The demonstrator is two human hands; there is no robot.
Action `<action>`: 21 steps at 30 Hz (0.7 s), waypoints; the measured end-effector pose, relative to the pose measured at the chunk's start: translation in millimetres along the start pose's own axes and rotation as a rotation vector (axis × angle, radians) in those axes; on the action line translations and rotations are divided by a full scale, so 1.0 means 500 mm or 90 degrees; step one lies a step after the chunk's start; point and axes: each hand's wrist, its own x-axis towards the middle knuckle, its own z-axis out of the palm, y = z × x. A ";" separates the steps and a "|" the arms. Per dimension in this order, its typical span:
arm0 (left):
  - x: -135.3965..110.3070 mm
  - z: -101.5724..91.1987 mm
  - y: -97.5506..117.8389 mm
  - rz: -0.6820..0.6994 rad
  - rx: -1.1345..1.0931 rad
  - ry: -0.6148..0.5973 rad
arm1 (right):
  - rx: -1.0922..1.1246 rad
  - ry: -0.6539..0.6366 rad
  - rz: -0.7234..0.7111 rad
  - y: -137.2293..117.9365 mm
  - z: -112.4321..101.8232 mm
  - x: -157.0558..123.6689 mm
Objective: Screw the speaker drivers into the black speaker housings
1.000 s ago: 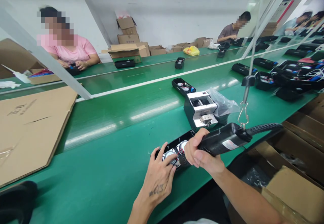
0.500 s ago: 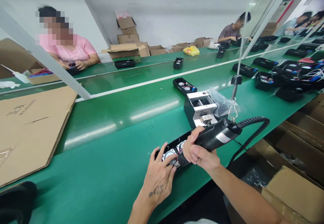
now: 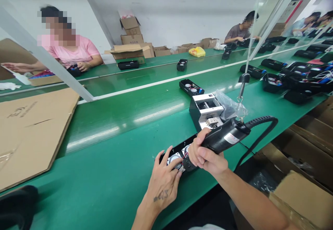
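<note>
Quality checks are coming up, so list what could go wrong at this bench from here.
The electric screwdriver in the right hand works right beside the thin red wires, so it could nick or pinch them. The left hand rests on a speaker driver, and pressing there might dent it. The coiled cord drops over the bench edge and may snag.

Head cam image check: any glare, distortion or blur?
Head view: light glare streaks across the green workbench; wide-angle stretch slants the white frame bar; the left hand and right hand show no obvious blur.
</note>
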 end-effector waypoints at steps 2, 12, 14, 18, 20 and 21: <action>-0.001 0.001 0.000 0.000 -0.002 0.001 | 0.005 -0.010 -0.012 -0.001 0.001 0.001; -0.001 0.003 -0.001 -0.009 -0.007 -0.011 | -0.001 -0.021 0.031 0.009 0.002 0.000; 0.000 0.001 0.001 -0.011 -0.013 -0.010 | 0.009 -0.040 0.023 0.012 0.002 0.000; 0.001 -0.006 0.002 -0.023 -0.029 -0.022 | 0.013 -0.064 0.011 0.018 0.001 0.000; 0.001 -0.006 0.001 -0.031 -0.041 -0.032 | 0.008 -0.065 0.012 0.019 0.000 -0.001; 0.001 -0.005 0.000 -0.033 -0.047 -0.038 | 0.004 -0.066 0.014 0.019 -0.001 -0.002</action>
